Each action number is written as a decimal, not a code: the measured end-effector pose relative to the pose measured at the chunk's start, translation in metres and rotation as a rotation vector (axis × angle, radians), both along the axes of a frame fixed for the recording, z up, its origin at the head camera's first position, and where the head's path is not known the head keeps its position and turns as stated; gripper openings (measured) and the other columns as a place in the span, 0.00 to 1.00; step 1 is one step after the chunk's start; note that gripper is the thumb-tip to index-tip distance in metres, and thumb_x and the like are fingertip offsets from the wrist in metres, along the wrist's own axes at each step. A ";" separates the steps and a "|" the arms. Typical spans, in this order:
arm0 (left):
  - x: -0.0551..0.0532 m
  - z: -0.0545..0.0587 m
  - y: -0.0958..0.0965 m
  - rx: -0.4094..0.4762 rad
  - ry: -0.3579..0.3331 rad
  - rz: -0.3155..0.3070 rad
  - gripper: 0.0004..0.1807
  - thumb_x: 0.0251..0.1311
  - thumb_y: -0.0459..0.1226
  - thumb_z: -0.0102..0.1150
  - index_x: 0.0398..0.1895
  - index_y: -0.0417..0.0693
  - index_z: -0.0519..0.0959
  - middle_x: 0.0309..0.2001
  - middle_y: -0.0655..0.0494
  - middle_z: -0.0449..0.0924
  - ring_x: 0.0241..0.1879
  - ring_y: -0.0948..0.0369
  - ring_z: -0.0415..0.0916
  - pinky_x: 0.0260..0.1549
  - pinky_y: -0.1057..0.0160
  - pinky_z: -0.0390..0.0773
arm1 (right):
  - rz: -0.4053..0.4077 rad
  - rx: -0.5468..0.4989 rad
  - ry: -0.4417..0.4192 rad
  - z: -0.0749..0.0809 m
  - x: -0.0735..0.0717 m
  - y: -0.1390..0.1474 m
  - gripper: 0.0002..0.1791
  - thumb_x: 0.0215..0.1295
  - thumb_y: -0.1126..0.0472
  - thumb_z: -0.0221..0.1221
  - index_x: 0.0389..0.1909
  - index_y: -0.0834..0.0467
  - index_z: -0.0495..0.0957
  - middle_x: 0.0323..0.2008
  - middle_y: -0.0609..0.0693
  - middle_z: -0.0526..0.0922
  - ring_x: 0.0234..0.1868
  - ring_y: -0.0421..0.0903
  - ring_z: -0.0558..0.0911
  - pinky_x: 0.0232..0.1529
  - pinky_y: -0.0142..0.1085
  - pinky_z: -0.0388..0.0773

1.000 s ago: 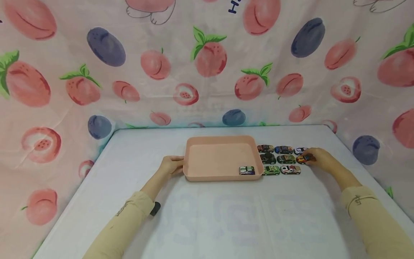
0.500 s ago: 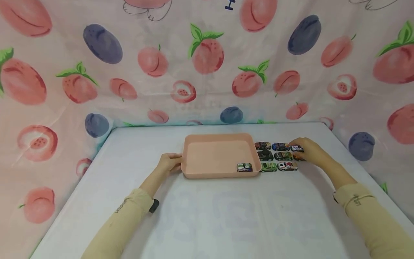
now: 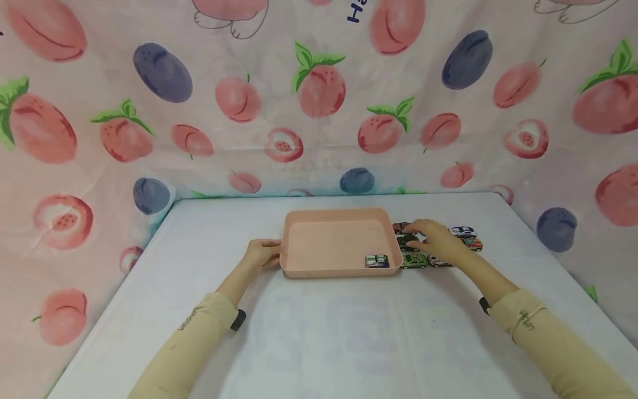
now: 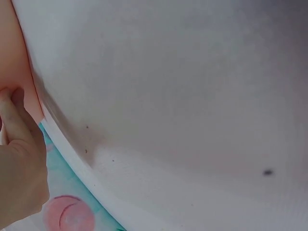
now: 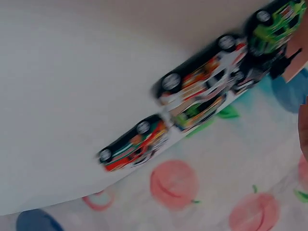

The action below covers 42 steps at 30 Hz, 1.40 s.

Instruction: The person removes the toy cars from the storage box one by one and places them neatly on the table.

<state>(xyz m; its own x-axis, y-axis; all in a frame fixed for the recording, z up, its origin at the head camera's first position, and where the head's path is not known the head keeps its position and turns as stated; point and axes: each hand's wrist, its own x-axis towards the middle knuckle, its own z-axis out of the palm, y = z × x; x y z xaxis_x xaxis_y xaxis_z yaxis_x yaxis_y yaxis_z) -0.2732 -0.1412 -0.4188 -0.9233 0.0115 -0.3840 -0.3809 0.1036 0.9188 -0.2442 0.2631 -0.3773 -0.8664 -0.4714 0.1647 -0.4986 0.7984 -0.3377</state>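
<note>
A shallow peach-coloured tray stands in the middle of the table with one green-and-white toy car in its near right corner. My left hand holds the tray's left side, fingertips at its wall. Right of the tray several toy cars stand in tight rows. My right hand reaches over them with thumb and forefinger spread, close over a black toy car, and hides the cars beneath the palm. A lime green toy car and a white-and-red toy car show along the near row.
At the right end of the rows are a white toy car and an orange-red toy car. A white cloth covers the table. Behind it hangs a fruit-print curtain, which also runs down both sides.
My right hand has moved left from the cars at the far right end to those beside the tray, uncovering the orange-red and white cars. My left hand stays at the tray.
</note>
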 end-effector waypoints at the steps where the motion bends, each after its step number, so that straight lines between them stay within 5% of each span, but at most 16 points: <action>1: 0.001 -0.001 0.000 -0.002 0.001 -0.002 0.21 0.60 0.27 0.57 0.57 0.28 0.71 0.53 0.35 0.77 0.26 0.68 0.78 0.27 0.74 0.81 | 0.010 -0.010 -0.002 0.000 0.001 -0.004 0.17 0.59 0.67 0.62 0.49 0.69 0.77 0.47 0.63 0.82 0.50 0.61 0.78 0.51 0.53 0.77; 15: 0.007 0.001 0.002 -0.015 -0.008 -0.004 0.21 0.60 0.27 0.57 0.57 0.29 0.71 0.53 0.35 0.77 0.26 0.68 0.78 0.27 0.74 0.81 | 0.013 -0.152 -0.109 -0.017 0.007 -0.043 0.15 0.61 0.71 0.58 0.49 0.68 0.77 0.48 0.62 0.80 0.48 0.59 0.78 0.48 0.52 0.78; 21: 0.003 0.002 -0.001 0.002 -0.049 -0.004 0.22 0.61 0.28 0.56 0.59 0.30 0.70 0.56 0.36 0.75 0.27 0.68 0.79 0.30 0.74 0.81 | 0.035 -0.171 -0.190 -0.025 0.003 -0.058 0.16 0.62 0.65 0.60 0.50 0.66 0.76 0.49 0.61 0.80 0.51 0.59 0.76 0.51 0.52 0.77; 30: -0.003 0.001 0.002 -0.041 -0.072 -0.026 0.21 0.61 0.29 0.57 0.58 0.32 0.72 0.57 0.37 0.75 0.30 0.67 0.78 0.30 0.74 0.81 | -0.011 -0.130 -0.264 -0.034 -0.005 -0.057 0.18 0.62 0.61 0.61 0.50 0.67 0.76 0.48 0.62 0.80 0.49 0.57 0.77 0.50 0.50 0.78; 42: -0.006 0.000 -0.002 -0.045 -0.063 -0.032 0.21 0.62 0.30 0.56 0.58 0.33 0.72 0.58 0.37 0.74 0.31 0.67 0.78 0.31 0.75 0.81 | 0.043 -0.137 -0.295 -0.031 -0.009 -0.052 0.19 0.58 0.64 0.64 0.48 0.69 0.76 0.46 0.63 0.80 0.49 0.58 0.80 0.48 0.46 0.80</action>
<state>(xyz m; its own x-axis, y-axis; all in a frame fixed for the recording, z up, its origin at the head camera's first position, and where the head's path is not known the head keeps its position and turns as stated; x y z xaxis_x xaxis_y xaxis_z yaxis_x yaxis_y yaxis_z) -0.2791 -0.1437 -0.4186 -0.8968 0.0224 -0.4419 -0.4334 0.1573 0.8874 -0.2536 0.2111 -0.4083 -0.8662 -0.4991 -0.0259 -0.3954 0.7161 -0.5752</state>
